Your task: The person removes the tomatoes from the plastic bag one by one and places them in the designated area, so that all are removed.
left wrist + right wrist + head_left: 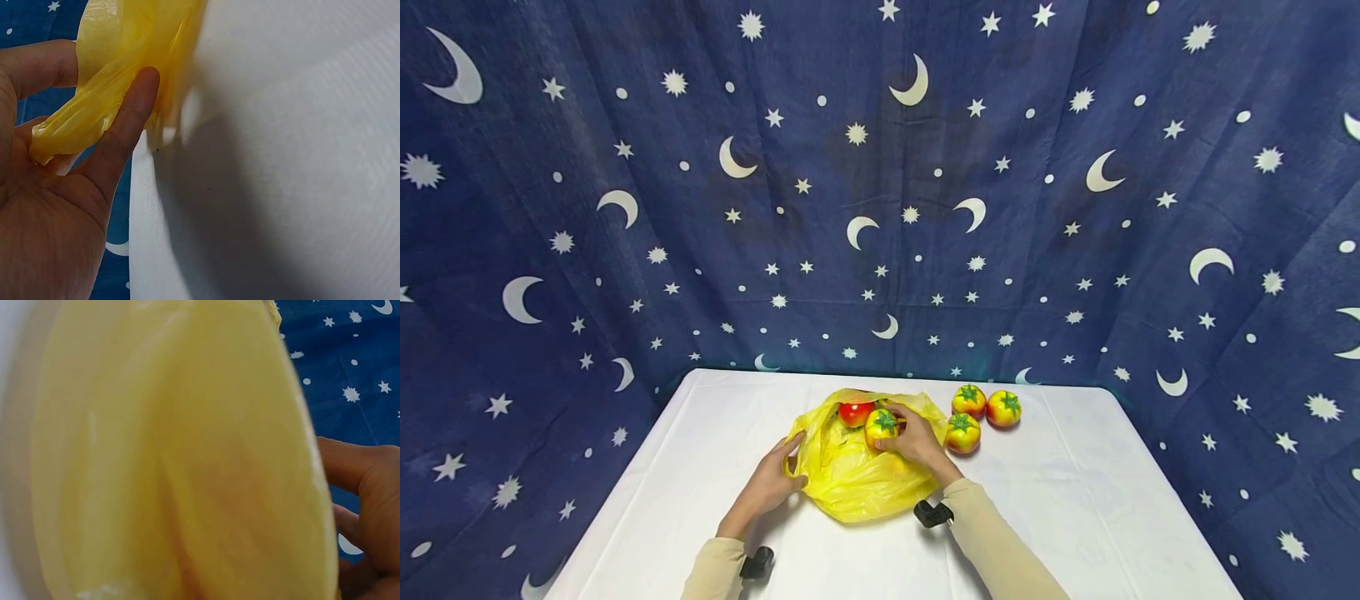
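Yellow plastic at the centre of the table (pixel 1112 508), and here is the bag (pixel 850 492), lying with its mouth spread and both hands on the job! On the left side, the left hand (pixel 773 477) has the rim: thumb over the near face, fingers behind, the film pinched between them, as the left wrist view shows in close-up. Across to the right hand (pixel 917 439), reaching over the bag's right side, and its fingers and thumb are closed around a yellow fruit (pixel 878 432) with a green leafy top. That fruit is right there within the bag's mouth; whether it rests on the plastic, I cannot tell. Just beside it, towards the back left, a red fruit (pixel 853 414) sits in the bag, glossy and partly covered. In the right wrist view, the bag's wall takes up most of the scene and hides the grip. Out to the right of the bag, 3 loose fruits (pixel 964 435) stand close together on the table, yellow and red, green tops showing. Behind it all, a blue curtain (pixel 820 200) of white moons and stars.
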{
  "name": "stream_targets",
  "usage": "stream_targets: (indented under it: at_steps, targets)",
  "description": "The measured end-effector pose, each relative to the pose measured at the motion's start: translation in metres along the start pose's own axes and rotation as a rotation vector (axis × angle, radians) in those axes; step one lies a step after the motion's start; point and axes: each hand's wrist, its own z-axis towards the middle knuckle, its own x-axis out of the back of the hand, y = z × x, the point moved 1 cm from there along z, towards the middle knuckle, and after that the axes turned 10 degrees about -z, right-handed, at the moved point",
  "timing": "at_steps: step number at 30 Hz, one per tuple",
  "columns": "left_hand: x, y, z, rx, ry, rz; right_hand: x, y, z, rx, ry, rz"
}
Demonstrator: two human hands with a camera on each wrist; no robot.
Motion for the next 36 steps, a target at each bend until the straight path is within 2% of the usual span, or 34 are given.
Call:
stream_targets:
  at_steps: [3,10,24,36]
  targets:
    - [0.000,0.001,-0.001,-0.013,-0.002,0.000,0.001,0.000,-0.003,0.012,0.013,0.019]
    - [-0.001,0.000,-0.001,0.020,-0.006,-0.006,0.003,-0.003,-0.011,0.030,0.041,0.047]
    - [-0.001,0.001,0.001,0.010,-0.007,-0.019,0.014,-0.021,-0.023,0.066,0.101,0.135]
    - [0.000,0.001,0.002,0.009,-0.004,-0.010,0.026,-0.039,-0.038,0.113,0.099,0.209]
